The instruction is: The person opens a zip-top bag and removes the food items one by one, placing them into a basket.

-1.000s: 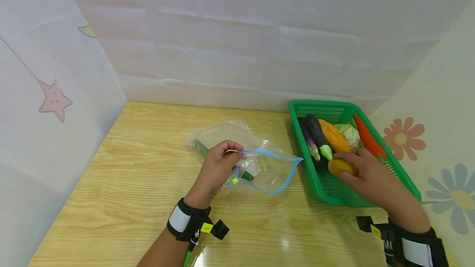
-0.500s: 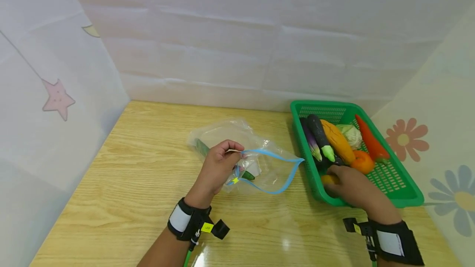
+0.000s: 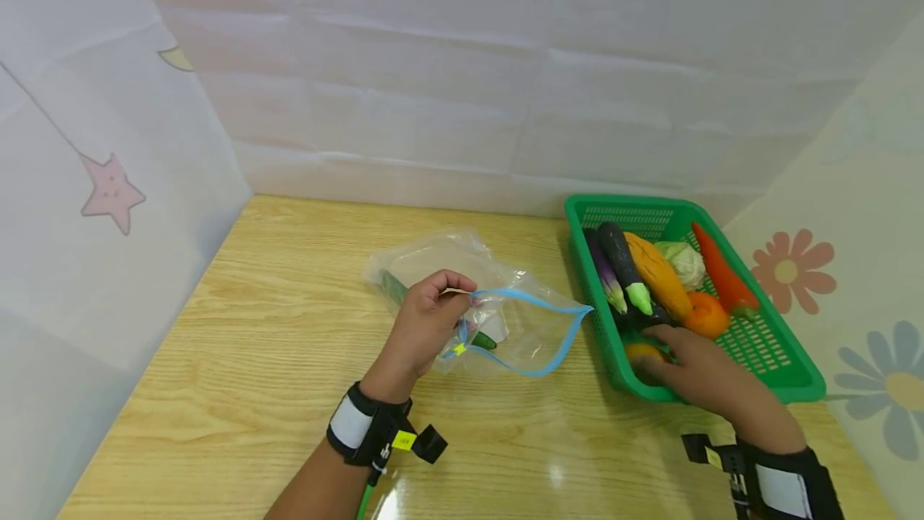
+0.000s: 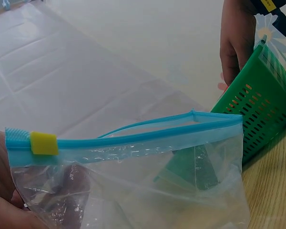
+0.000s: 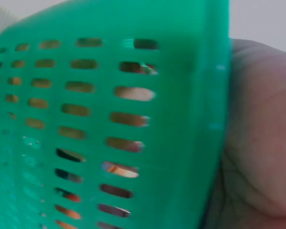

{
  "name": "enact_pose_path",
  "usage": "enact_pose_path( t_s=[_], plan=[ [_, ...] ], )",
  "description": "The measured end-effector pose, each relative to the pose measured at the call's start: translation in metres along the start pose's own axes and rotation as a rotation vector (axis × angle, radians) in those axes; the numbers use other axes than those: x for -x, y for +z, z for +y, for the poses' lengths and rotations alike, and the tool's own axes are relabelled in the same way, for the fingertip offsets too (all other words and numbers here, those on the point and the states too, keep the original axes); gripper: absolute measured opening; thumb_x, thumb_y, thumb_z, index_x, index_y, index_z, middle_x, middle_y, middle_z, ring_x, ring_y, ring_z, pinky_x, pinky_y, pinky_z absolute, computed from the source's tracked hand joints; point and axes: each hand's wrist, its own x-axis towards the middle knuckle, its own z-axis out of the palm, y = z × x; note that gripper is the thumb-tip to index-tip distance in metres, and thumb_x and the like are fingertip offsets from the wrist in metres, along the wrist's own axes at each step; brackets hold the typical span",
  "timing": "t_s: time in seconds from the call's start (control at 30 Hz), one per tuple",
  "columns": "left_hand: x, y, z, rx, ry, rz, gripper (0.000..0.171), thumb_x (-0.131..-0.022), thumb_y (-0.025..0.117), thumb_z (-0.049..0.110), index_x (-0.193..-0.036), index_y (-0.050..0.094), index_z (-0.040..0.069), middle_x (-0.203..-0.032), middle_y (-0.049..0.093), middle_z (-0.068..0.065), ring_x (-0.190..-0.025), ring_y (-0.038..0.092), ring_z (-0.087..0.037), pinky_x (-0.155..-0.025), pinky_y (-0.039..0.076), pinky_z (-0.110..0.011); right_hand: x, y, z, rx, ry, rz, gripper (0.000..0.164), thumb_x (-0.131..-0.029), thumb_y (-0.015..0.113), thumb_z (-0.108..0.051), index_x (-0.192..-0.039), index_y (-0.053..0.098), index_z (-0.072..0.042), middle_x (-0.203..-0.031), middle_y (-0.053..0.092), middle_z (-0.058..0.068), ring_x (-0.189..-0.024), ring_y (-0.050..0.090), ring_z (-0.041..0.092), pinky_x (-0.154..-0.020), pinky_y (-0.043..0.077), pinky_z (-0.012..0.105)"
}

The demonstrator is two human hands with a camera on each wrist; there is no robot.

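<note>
My left hand [image 3: 422,323] pinches the rim of a clear zip bag [image 3: 537,335], which has a blue seal and a yellow slider [image 4: 44,143]. Its mouth gapes toward the basket. A green cucumber [image 3: 393,287] shows through the plastic, and a small green tip lies near the mouth. Over the front of the green basket [image 3: 787,396], my right hand [image 3: 703,363] has its thumb and fingers spread apart beside a rounded yellow fruit or vegetable [image 3: 645,353]. Its fingertips are partly hidden; the right wrist view shows mainly the basket wall and palm.
Inside the basket are eggplants [image 3: 622,259], a long orange-yellow vegetable [image 3: 657,275], a cabbage [image 3: 682,263], an orange round fruit [image 3: 706,315] and a red pepper [image 3: 722,271]. Wood-grain table [image 3: 253,359] surrounds the bag; a white sheet [image 3: 404,103] hangs behind.
My right hand carried the yellow item to the basket's front left corner, uncovering the orange fruit. Its fingers have since spread and drawn slightly right. My left hand keeps its hold on the bag.
</note>
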Motion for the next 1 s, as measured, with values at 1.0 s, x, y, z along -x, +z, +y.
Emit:
enact_pose_path(
  t_s=[1.0],
  plan=[
    [0.004, -0.007, -0.005, 0.037, 0.027, -0.017, 0.014, -0.094, 0.053, -0.003, -0.104, 0.062, -0.004, -0.097, 0.062, -0.015, -0.081, 0.06, -0.018, -0.068, 0.049, -0.026, -0.104, 0.08, -0.156, -0.183, -0.516, -0.077, 0.037, -0.104, 0.053, -0.014, -0.14, 0.051, -0.005, -0.133, 0.058, 0.009, -0.117, 0.057, 0.02, -0.095, 0.048, 0.04]
  ],
)
